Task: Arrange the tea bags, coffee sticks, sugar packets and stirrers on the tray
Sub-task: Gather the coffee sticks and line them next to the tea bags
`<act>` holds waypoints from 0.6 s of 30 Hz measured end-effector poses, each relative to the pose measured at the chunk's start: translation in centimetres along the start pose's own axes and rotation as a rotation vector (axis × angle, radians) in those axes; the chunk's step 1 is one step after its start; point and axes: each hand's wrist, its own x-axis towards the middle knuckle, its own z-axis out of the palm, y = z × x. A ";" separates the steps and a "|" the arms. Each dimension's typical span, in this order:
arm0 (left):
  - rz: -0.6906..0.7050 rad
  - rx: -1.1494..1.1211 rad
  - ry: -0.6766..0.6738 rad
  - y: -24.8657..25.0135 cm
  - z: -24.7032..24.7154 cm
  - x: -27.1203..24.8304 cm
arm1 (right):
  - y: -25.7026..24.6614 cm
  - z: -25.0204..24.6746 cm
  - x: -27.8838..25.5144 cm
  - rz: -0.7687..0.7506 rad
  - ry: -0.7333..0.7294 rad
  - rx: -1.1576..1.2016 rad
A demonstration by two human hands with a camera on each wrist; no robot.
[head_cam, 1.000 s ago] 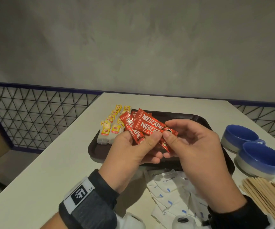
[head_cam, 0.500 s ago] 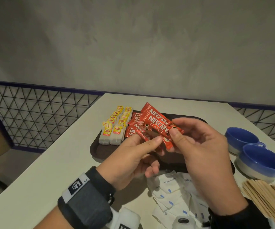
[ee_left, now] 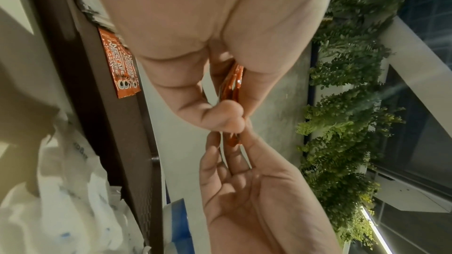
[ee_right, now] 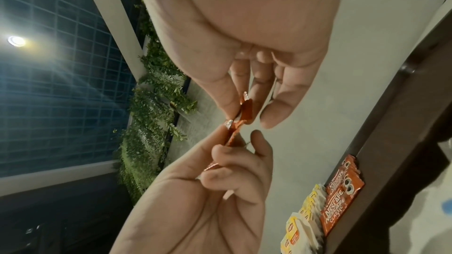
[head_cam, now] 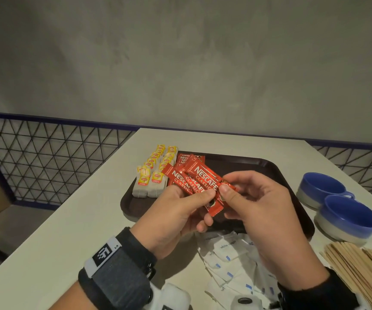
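Both the left hand and right hand pinch a fanned bunch of red foil coffee sticks above the dark brown plastic tray, so a loosened pinch could spill sticks toward six o'clock onto the white sugar packets.

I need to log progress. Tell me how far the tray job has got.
Done: tea bags stand in two rows on the tray, with some coffee sticks laid beside them. In hand: the left hand and right hand both hold a fan of coffee sticks over the tray. Left: sugar packets and stirrers lie on the table.
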 end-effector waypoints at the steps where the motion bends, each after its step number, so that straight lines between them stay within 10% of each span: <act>1: -0.003 -0.006 0.000 0.1 0.0 0.0 | 0.0 0.0 0.0 -0.002 0.002 -0.006; 18: 0.098 0.043 0.102 0.9 -0.8 -0.1 | -0.9 0.7 -0.6 0.040 -0.039 0.079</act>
